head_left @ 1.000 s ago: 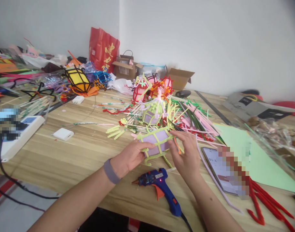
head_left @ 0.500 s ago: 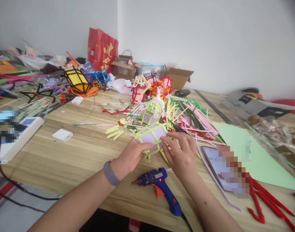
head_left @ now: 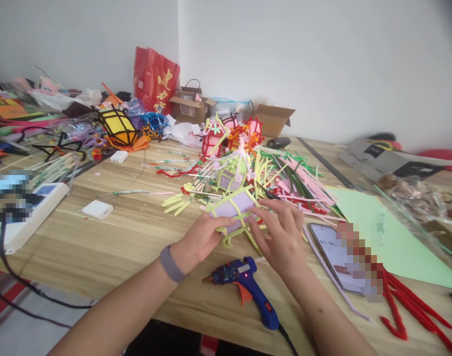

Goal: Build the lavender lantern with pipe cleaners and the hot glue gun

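Observation:
A small lantern [head_left: 231, 207] with lilac panels and a yellow-green pipe-cleaner frame is tilted in my left hand [head_left: 201, 237], whose thumb lies across its near side. At the lantern's right end, my right hand [head_left: 281, 232] has its fingers apart; whether a fingertip still touches the frame is hard to tell. Below the hands lies a blue hot glue gun [head_left: 248, 287], its red light lit and its nozzle pointing left. Just behind the held lantern stands another lilac and green lantern [head_left: 229, 179].
Pipe cleaners [head_left: 303, 178] in several colours are heaped behind my right hand. A phone [head_left: 333, 257] and red pipe cleaners [head_left: 414, 306] lie at right, by a green sheet [head_left: 396, 242]. A white charger [head_left: 97, 209] and power strip [head_left: 44, 207] are at left; finished lanterns [head_left: 118, 123] stand behind.
My right hand has shifted slightly to the right, its fingers easing off the lantern's panel and spreading. My left hand keeps its hold, with the lantern nearly in the same place.

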Demonstrator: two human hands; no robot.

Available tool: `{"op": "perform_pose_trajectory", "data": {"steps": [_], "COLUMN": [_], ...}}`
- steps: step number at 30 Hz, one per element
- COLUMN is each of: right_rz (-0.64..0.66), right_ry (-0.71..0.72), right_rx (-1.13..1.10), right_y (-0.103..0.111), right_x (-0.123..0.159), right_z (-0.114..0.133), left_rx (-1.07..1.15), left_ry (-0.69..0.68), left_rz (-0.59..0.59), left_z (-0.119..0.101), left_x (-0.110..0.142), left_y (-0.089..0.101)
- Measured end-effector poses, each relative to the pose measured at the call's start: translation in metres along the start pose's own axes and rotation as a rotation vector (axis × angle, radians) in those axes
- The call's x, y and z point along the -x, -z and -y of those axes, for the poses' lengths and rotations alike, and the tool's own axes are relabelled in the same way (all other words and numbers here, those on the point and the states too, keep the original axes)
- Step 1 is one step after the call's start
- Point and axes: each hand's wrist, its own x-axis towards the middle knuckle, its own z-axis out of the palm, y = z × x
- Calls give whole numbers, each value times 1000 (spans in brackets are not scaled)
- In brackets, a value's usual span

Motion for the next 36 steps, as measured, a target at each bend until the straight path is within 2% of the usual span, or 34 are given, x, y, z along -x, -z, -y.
{"op": "perform_pose_trajectory", "data": {"steps": [2, 3, 7, 9, 10, 13, 17, 20, 24, 25, 28, 32, 36], "right_rz": [47, 126, 710, 892, 920, 906, 749, 604, 510, 477, 336, 352, 392], "right_ry": [-67, -118, -262, -297, -346, -501, -641, -822, -1055, -1068, -974, -918, -990], "right_rx": [-65, -103, -170, -169, -176, -269, -450, -727, -1131, -1217, -1460, -1567, -1590], "right_y": [8, 13, 35, 44, 47, 51, 54, 62, 71, 70, 59, 33, 11], "right_x": [-3, -1, 26, 45, 54, 69, 78, 85, 79, 72, 45, 17, 15], "right_z": [-3, -4, 3, 13, 19, 34, 35, 29, 21, 20, 13, -4, -18], "left_rx": [19, 32, 44, 35, 34, 45, 73, 94, 108, 106, 97, 67, 51], "left_ry": [-19, -32, -65, -70, -73, -88, -112, -122, -135, -134, -131, -145, -155], "left_rz": [14, 17, -40, -64, -68, -60, -58, -63, -58, -59, -64, -60, -61], "left_z": [-1, -2, -7, -9, -10, -9, -6, -5, -5, -5, -5, -4, -1], "left_x": [-4, -5, -9, -10, -10, -13, -18, -21, -21, -20, -17, -15, -16], "left_y": [3, 5, 9, 9, 10, 12, 17, 20, 20, 19, 16, 13, 12]}}
